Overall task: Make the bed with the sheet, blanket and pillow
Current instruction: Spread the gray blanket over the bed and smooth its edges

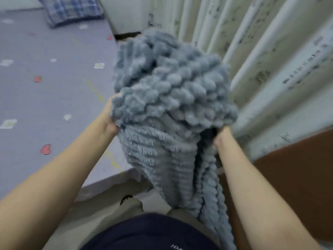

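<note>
A thick blue-grey ribbed fleece blanket (167,98) is bunched up in the air in front of me, its lower folds hanging down toward my legs. My left hand (110,120) grips its left edge and my right hand (220,136) grips its right underside; the fingers of both are mostly buried in the fabric. To the left lies the bed, covered with a lavender sheet (50,91) printed with red hearts and small squares. A blue plaid pillow (72,9) rests at the far end of the bed.
A pale patterned curtain (261,56) hangs along the right side. A brown panel (288,177) stands at the lower right. The grey floor (100,210) runs between the bed edge and my feet.
</note>
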Demonstrator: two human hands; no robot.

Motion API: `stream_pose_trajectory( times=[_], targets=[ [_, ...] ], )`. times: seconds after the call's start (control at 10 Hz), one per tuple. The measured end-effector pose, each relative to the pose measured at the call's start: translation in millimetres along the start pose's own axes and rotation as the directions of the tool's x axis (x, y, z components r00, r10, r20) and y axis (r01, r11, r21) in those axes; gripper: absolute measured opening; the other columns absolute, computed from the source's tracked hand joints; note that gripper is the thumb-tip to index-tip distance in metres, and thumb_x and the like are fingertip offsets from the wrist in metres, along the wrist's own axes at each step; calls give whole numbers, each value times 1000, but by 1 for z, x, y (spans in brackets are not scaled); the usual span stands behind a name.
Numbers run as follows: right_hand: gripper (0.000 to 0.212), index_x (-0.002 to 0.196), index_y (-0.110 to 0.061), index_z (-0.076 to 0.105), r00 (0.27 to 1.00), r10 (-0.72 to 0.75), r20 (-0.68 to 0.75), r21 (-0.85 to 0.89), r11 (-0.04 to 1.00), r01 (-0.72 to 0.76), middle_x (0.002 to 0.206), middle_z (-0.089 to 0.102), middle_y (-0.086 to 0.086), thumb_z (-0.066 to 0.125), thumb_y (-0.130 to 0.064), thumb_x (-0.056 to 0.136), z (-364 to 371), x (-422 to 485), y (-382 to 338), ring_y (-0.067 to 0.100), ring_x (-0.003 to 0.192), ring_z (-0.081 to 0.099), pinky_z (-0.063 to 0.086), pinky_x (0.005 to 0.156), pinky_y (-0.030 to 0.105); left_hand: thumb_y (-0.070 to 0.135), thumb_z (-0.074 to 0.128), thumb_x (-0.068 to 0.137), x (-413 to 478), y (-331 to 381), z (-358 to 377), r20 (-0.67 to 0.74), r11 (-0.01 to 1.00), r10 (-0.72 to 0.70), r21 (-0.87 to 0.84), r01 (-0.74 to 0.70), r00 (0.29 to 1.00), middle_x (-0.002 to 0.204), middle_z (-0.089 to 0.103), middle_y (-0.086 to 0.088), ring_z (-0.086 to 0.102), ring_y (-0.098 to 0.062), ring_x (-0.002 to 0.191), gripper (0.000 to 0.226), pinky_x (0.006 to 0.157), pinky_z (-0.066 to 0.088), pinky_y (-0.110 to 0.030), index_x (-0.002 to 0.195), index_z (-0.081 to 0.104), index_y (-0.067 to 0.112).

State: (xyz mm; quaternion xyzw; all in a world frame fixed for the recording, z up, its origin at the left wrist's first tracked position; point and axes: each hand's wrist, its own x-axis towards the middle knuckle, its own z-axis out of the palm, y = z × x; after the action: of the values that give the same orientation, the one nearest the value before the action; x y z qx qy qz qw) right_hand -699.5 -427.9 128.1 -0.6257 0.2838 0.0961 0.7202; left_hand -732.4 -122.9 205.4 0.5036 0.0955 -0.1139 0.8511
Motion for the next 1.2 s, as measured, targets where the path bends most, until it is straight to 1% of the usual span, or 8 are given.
stream_pose_trajectory(
  times=[0.2,0.4,0.6,0.7,0.8,1.0,1.1,1.2],
  targets=[
    [26,103,-9,54,886,-281,368,359,922,144,92,67,9,32,-23,104,215,-76,-171,24,90,61,54,81,31,43,47,88,-41,138,-111,-186,952,218,-177,-251,958,129,60,-7,59,-25,117,54,99,48,-41,133,54,13],
    [31,73,-7,49,488,-437,756,461,884,78,62,58,9,34,-11,100,396,-190,-206,21,54,58,51,51,25,45,55,87,-102,191,-227,-288,913,280,-215,-347,916,137,57,-5,54,-25,126,55,103,43,-43,135,55,20],
    [18,105,-7,57,559,-264,786,-94,842,531,96,62,8,40,-7,99,482,-159,-110,20,80,61,56,70,31,62,60,80,-137,139,-305,-466,942,-69,-322,-97,882,119,69,2,64,-22,112,47,88,54,-44,103,76,23],
    [36,126,-10,49,663,44,747,-523,654,547,94,60,4,59,-23,93,458,-115,-28,14,73,63,50,54,23,55,58,85,-143,92,-329,-569,869,-305,-494,-21,764,115,67,-1,64,-24,102,40,71,59,-41,100,68,19],
    [39,117,-17,54,751,335,569,-749,589,305,86,59,4,65,-41,88,417,-89,41,17,62,54,43,42,20,59,49,86,-147,56,-338,-530,831,-473,-533,157,704,102,70,-7,70,-27,84,51,79,48,-33,105,63,14],
    [92,149,-29,28,581,679,449,-789,607,-99,153,30,8,63,-69,74,379,-81,121,40,121,50,54,82,58,61,52,83,-121,25,-309,-596,895,-445,-321,310,669,99,74,-10,69,-24,88,56,94,44,-38,102,67,11],
    [106,151,-26,21,430,772,467,-658,629,-415,156,27,17,63,-76,67,383,-82,133,44,133,41,47,87,63,61,54,87,-105,24,-283,-594,947,-321,-192,258,738,94,75,-10,72,-21,77,50,65,56,-32,92,72,15],
    [79,132,-6,50,366,766,529,-454,620,-640,130,59,23,72,-57,76,401,-80,126,40,117,59,47,97,57,65,46,89,-91,29,-267,-556,977,-208,-154,146,805,110,72,-10,68,-26,103,59,90,54,-40,106,72,15]
  ],
)
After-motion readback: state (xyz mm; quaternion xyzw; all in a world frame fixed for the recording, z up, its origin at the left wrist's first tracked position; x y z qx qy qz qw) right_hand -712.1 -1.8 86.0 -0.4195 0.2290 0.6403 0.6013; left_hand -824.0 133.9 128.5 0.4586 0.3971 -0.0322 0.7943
